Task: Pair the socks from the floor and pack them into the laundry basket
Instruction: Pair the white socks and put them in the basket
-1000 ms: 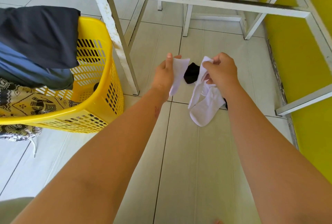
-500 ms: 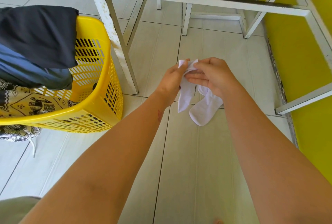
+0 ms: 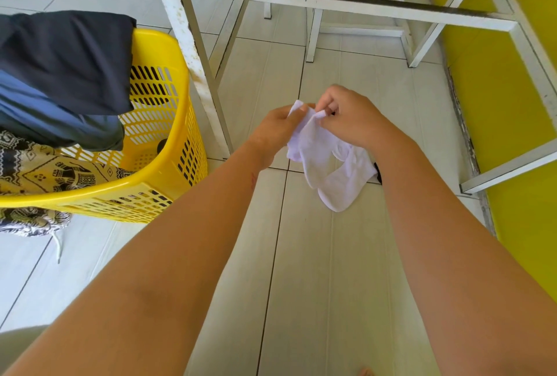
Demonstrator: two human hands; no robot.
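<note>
Two white socks hang together in front of me above the tiled floor, their toes pointing down. My left hand pinches the cuffs from the left. My right hand pinches the same cuffs from the right, fingertips touching the left hand's. A sliver of a black sock on the floor shows just behind my right forearm; the rest of it is hidden. The yellow laundry basket stands on the floor to the left, holding dark and patterned clothes.
White metal frame legs stand right beside the basket, with more white bars across the back and right. A yellow wall runs along the right. Patterned cloth spills over the basket's near rim.
My hands were apart, each holding a white sock, with the black sock visible between them. They have come together at the cuffs, and the two socks now hang as one bundle.
</note>
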